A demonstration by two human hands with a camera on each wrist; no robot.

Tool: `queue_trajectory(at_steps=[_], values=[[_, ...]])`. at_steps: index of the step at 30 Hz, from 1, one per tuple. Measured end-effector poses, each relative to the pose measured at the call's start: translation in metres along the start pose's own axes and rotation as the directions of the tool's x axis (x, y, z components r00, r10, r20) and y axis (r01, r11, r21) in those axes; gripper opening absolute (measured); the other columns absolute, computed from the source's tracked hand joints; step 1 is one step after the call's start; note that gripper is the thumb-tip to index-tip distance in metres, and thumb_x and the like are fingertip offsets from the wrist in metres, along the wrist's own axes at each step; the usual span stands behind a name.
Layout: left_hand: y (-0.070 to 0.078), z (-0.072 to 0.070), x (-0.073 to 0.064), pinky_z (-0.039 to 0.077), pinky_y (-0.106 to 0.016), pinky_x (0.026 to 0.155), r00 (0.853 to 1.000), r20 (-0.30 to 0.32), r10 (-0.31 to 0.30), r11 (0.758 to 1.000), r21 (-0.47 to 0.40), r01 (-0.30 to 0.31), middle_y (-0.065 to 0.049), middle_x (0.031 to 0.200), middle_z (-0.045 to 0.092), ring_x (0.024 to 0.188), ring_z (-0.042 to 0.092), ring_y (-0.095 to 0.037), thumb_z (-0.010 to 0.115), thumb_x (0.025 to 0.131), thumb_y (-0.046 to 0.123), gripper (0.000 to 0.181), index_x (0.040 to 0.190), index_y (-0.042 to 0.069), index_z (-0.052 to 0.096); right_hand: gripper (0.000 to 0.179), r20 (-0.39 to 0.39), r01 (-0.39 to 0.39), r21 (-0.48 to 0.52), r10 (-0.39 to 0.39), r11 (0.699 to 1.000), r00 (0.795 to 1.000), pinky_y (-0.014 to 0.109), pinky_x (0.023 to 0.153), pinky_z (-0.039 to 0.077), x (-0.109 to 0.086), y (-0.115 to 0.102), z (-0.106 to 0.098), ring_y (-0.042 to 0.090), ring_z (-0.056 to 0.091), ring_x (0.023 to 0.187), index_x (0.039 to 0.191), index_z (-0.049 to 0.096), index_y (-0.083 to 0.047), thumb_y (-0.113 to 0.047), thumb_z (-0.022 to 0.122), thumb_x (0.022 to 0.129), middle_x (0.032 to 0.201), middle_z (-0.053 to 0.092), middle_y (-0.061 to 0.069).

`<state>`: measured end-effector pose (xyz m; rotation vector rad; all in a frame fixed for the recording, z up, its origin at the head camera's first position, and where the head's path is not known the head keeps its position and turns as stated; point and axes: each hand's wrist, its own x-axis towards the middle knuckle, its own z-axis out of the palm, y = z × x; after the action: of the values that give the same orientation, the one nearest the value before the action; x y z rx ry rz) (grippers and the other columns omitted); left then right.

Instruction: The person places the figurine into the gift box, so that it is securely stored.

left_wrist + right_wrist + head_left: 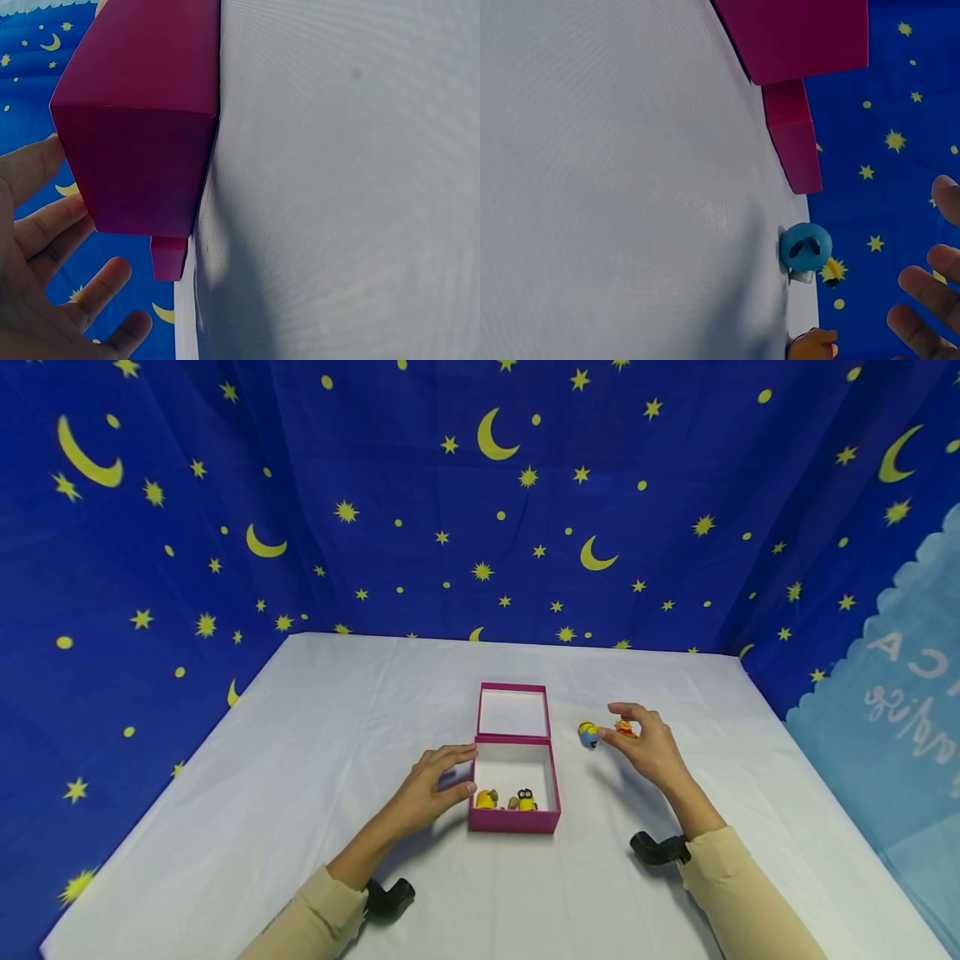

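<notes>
An open magenta box (514, 821) has a white inside, its lid (514, 686) folded back flat behind it. My left hand (431, 785) rests its fingertips on the box's left rim, fingers loosely extended; in the left wrist view those fingers (45, 229) lie against the box wall (142, 165). Inside, along the front wall, are a yellow minion figure (527, 802) and a yellow-orange figure (486, 799). My right hand (651, 747) hovers with thumb and fingers spread above a blue-and-yellow minion figure (588, 734) and a small orange-and-red figure (624, 727), gripping neither.
The box stands mid-table on a white cloth (337, 718). A blue curtain with moons and stars (420, 485) hangs around the table, with a light-blue panel (900, 693) at right. Black curved mounts (657, 849) sit at both wrists.
</notes>
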<state>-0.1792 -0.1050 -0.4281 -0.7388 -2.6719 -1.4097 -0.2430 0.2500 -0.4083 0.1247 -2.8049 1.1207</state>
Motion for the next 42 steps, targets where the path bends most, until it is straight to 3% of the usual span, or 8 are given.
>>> queue_trajectory(at_steps=[5, 16, 26, 42], values=[[0.001, 0.000, 0.000, 0.029, -0.051, 0.103, 1.000, -0.002, 0.005, 1.000, 0.000, -0.005, 0.006, 0.142, 0.048, 0.128, 0.041, -0.023, 0.066, 0.088, 0.026, 0.050, 0.135, 0.011, 0.053, 0.061, 0.001, -0.006, -0.011, 0.006, 1.000, 1.000, 0.060, 0.100, 0.033, 0.001, 0.004, 0.000, 0.042, 0.042, 0.123, 0.134, 0.050, -0.010, -0.043, 0.067, 0.085, 0.133, 0.050, 0.025], [0.000, 0.000, 0.000, 0.030, -0.051, 0.103, 1.000, -0.004, 0.002, 1.000, 0.002, -0.002, 0.007, 0.142, 0.048, 0.128, 0.040, -0.022, 0.066, 0.088, 0.026, 0.049, 0.134, 0.016, 0.053, 0.056, -0.015, -0.001, -0.024, 0.001, 1.000, 1.000, 0.060, 0.097, 0.034, 0.001, 0.010, -0.001, 0.043, 0.042, 0.121, 0.133, 0.050, -0.008, -0.034, 0.068, 0.086, 0.131, 0.051, 0.027], [0.001, 0.000, -0.001, 0.030, -0.051, 0.102, 1.000, -0.010, 0.008, 1.000, 0.001, -0.008, 0.006, 0.142, 0.048, 0.127, 0.041, -0.023, 0.066, 0.088, 0.026, 0.049, 0.134, 0.017, 0.053, 0.060, -0.011, 0.002, -0.044, -0.003, 0.999, 1.000, 0.060, 0.097, 0.034, 0.003, 0.016, -0.002, 0.043, 0.042, 0.122, 0.134, 0.048, -0.005, -0.038, 0.067, 0.087, 0.131, 0.050, 0.029], [0.000, 0.000, -0.001, 0.030, -0.051, 0.103, 1.000, -0.003, 0.003, 1.000, 0.002, -0.003, 0.005, 0.143, 0.048, 0.128, 0.040, -0.022, 0.065, 0.089, 0.026, 0.048, 0.135, 0.017, 0.053, 0.059, 0.002, -0.020, -0.029, 0.020, 0.999, 1.000, 0.060, 0.098, 0.033, 0.005, 0.025, -0.004, 0.043, 0.041, 0.123, 0.135, 0.047, -0.005, -0.033, 0.067, 0.087, 0.132, 0.049, 0.028]])
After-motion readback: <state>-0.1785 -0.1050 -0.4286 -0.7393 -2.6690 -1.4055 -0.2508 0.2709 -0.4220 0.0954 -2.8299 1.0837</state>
